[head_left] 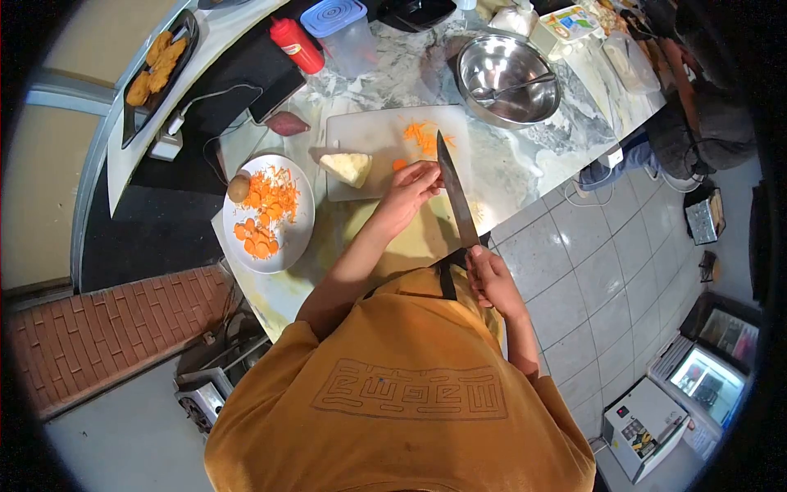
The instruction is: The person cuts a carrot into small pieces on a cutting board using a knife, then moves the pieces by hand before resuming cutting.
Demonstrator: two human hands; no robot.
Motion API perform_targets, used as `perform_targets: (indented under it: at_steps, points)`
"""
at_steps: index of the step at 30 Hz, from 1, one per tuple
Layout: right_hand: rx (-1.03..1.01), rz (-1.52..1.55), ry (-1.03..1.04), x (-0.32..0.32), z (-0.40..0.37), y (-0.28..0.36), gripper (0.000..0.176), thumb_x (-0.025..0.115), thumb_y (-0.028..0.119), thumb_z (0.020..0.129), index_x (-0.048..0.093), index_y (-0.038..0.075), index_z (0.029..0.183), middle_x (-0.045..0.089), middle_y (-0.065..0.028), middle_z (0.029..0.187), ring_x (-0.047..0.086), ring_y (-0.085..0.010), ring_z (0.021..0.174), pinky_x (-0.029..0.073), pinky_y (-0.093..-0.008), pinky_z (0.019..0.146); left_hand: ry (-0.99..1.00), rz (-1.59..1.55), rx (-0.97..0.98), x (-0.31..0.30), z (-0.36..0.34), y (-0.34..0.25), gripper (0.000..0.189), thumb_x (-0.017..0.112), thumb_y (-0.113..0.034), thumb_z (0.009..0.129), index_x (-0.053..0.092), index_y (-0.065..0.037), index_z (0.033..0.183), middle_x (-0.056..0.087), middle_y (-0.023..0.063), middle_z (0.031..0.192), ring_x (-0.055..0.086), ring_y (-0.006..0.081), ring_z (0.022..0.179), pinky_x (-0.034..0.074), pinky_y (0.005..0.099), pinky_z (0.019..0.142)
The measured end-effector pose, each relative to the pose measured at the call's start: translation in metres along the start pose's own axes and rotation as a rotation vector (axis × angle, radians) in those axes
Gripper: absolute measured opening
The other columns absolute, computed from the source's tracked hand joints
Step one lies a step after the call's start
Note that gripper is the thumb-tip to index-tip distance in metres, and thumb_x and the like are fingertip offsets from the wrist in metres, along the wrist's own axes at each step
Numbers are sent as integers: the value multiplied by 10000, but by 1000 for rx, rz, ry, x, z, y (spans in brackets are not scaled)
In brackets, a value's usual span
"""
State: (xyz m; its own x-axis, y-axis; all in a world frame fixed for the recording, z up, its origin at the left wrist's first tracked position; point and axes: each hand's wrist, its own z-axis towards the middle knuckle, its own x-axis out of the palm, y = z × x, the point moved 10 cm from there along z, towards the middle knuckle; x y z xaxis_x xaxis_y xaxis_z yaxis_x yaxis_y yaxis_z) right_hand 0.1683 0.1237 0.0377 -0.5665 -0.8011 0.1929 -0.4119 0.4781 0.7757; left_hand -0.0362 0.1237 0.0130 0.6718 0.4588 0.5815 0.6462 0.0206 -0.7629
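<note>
My right hand [489, 279] grips the handle of a long kitchen knife [457, 197], its blade slanting up and away over the right part of a white cutting board [369, 131]. Beside the blade, my left hand [412, 195] has its fingers curled together; whether they touch the steel or pinch something small is hard to make out. Thin carrot shreds [420, 135] lie on the board near the knife tip. An orange carrot piece [399, 165] shows just past my left fingers. A pale wedge [348, 168], perhaps cabbage, rests at the board's left side.
Left of the board stands a white plate [302, 231] with carrot slices, shreds and a brown round item [238, 189]. Behind it lies a purplish root [288, 124]. A steel bowl [471, 70] with a utensil, a red bottle [297, 46] and a blue-lidded container [348, 53] stand farther back.
</note>
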Motion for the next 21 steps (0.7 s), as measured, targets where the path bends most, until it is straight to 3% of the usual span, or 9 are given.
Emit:
perform_targets:
  at_steps: [3,9,11,14,21]
  points:
    - [15,13,16,2,-1,-2,440,393,497,1043,467,100,869,393,28,614,297,-49,415,217,-223,362,-46,96,8,-1,-1,-3,190,616,-179,982,650,-30,1093,673,18,989,613,96,868,484,252,799]
    - [2,99,13,4,2,2,422,444,470,1035,471,92,849,422,26,602,312,-56,410,230,-235,372,-108,187,8,-8,-8,-15,183,633,-156,968,653,-15,1083,689,44,963,635,113,885,497,249,801]
    - [-291,-191,-212,-6,5,35,263,573,293,1009,564,40,937,462,52,662,386,-24,554,313,-221,488,-86,226,31,-3,-14,-21,181,633,-154,968,655,-13,1079,693,48,964,636,109,881,495,245,796]
    - [-360,-147,-311,-8,21,56,155,651,172,955,610,27,990,483,75,707,390,-14,634,330,-215,559,-50,357,88,15,-24,-34,171,635,-137,965,659,-2,1068,698,53,968,638,102,866,494,238,785]
    - [-492,-145,-283,15,34,128,132,685,134,932,634,24,986,550,59,716,421,-10,609,336,-213,534,-74,530,173,35,-50,-60,172,651,-68,940,652,40,1074,702,61,972,648,111,857,504,245,783]
